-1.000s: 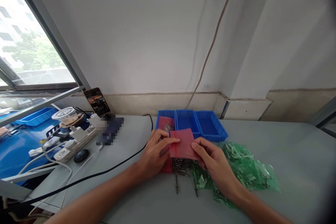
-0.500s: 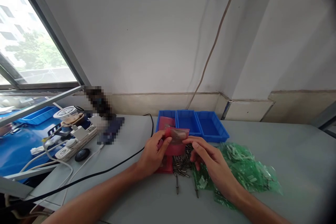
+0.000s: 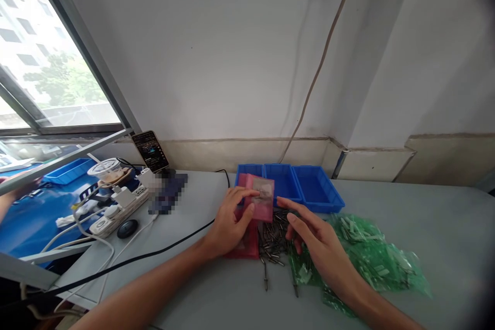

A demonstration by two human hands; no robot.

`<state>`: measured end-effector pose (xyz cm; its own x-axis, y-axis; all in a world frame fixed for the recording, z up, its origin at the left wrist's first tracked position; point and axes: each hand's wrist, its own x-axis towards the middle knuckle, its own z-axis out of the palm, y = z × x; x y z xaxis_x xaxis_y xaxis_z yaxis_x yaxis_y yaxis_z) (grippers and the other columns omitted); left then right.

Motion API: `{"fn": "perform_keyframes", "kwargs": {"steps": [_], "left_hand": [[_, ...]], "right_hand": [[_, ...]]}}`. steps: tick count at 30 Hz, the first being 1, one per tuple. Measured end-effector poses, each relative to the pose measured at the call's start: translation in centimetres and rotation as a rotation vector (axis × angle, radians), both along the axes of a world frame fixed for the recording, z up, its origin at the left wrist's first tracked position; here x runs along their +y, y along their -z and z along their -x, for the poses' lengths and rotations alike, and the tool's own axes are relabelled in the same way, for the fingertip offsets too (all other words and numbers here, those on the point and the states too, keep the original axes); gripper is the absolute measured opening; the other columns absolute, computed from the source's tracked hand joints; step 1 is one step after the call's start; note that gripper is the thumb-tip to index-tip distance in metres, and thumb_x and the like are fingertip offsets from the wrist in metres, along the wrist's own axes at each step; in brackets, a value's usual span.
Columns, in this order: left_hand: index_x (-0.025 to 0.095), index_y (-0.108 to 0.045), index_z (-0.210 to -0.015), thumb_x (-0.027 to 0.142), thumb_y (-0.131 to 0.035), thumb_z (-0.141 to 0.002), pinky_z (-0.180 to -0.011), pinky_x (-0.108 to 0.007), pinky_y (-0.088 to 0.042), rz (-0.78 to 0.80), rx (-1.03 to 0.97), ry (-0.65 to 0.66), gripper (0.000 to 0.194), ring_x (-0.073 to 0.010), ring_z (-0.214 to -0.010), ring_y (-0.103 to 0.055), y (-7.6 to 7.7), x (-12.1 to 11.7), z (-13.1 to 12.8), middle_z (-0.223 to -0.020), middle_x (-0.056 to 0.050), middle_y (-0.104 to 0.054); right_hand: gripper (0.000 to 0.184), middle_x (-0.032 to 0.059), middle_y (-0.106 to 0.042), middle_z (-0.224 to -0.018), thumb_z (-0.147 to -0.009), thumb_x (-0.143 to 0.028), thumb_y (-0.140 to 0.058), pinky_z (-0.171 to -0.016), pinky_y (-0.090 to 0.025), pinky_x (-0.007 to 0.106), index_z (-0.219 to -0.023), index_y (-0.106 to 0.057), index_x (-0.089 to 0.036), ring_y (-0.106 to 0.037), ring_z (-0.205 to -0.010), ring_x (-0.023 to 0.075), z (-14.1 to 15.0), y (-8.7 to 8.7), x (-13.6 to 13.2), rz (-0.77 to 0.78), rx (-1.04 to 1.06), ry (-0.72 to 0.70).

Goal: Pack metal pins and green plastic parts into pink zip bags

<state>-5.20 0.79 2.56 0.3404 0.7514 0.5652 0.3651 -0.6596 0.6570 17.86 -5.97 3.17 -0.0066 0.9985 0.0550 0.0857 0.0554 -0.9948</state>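
Pinched between the thumb and fingers of my left hand [image 3: 231, 219] is a small pink plastic bag [image 3: 263, 201], held up in front of the blue trays. Something greyish shows through its upper part. My right hand [image 3: 311, 229] hovers just right of the bag, fingers apart and holding nothing. Beneath and between the hands lies a pile of small metal rivet-like parts [image 3: 274, 237]; two longer ones lie in front of it. More pink bags [image 3: 247, 248] lie on the table, partly under my left hand. Green plastic bags [image 3: 367, 252] with pale pieces inside spread around my right wrist.
Three joined blue trays [image 3: 319, 188] stand against the wall. Along the left run a black cable [image 3: 170, 248], a power strip [image 3: 119, 211], a black mouse [image 3: 127, 228] and a phone [image 3: 150, 152] on a stand. Beyond a metal bar, a person's arm [image 3: 11, 191] shows at a blue table.
My right hand has let go of the pink bag and drawn slightly right. In my left hand the bag now stands more upright, its face turned toward me.
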Motion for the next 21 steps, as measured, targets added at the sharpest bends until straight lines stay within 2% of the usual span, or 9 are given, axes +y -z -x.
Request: {"fn": "perform_keyframes", "kwargs": {"steps": [4,7,10,15,21], "left_hand": [[0.024,-0.068,-0.13,0.029,-0.056,-0.109,-0.115,-0.049,-0.043,-0.035,0.044,-0.158,0.025,-0.0289,-0.128,-0.055,0.6,1.9,0.7,-0.13,-0.009,-0.07],[0.025,-0.068,-0.128,0.031,-0.055,-0.109,-0.116,-0.05,-0.041,-0.047,0.089,-0.212,0.023,-0.0297,-0.128,-0.054,1.0,3.1,1.1,-0.13,-0.008,-0.07],[0.026,-0.067,-0.125,0.033,-0.055,-0.109,-0.117,-0.051,-0.041,-0.023,0.12,-0.228,0.022,-0.0304,-0.129,-0.054,1.5,3.7,1.4,-0.129,-0.008,-0.069],[0.026,-0.063,-0.133,0.038,-0.054,-0.11,-0.12,-0.053,-0.04,0.009,0.158,-0.217,0.028,-0.0311,-0.135,-0.053,2.1,4.1,1.5,-0.133,-0.009,-0.068],[0.027,-0.063,-0.139,0.038,-0.051,-0.112,-0.123,-0.054,-0.038,-0.033,0.217,-0.217,0.032,-0.0302,-0.142,-0.05,2.2,4.5,1.7,-0.14,-0.008,-0.069]], "right_hand": [[0.059,0.0054,-0.067,-0.09,-0.099,-0.067,-0.063,-0.054,-0.052,0.03,-0.143,-0.072,-0.029,-0.059,-0.069,0.0198,0.2,-0.1,0.0,-0.043,-0.027,0.025],[0.055,0.0064,-0.069,-0.098,-0.1,-0.065,-0.062,-0.055,-0.054,0.029,-0.142,-0.071,-0.03,-0.062,-0.071,0.0192,0.2,0.1,0.0,-0.047,-0.027,0.047],[0.052,0.0068,-0.069,-0.104,-0.102,-0.063,-0.06,-0.056,-0.055,0.029,-0.141,-0.07,-0.03,-0.064,-0.074,0.0188,0.2,0.6,0.0,-0.048,-0.027,0.057],[0.052,0.0071,-0.07,-0.104,-0.103,-0.063,-0.059,-0.057,-0.055,0.03,-0.14,-0.069,-0.028,-0.066,-0.076,0.0201,0.1,0.9,0.0,-0.057,-0.058,0.057],[0.048,0.0072,-0.07,-0.105,-0.104,-0.06,-0.059,-0.057,-0.055,0.029,-0.138,-0.068,-0.028,-0.066,-0.076,0.0194,0.2,0.9,0.0,-0.076,-0.066,0.058]]}}
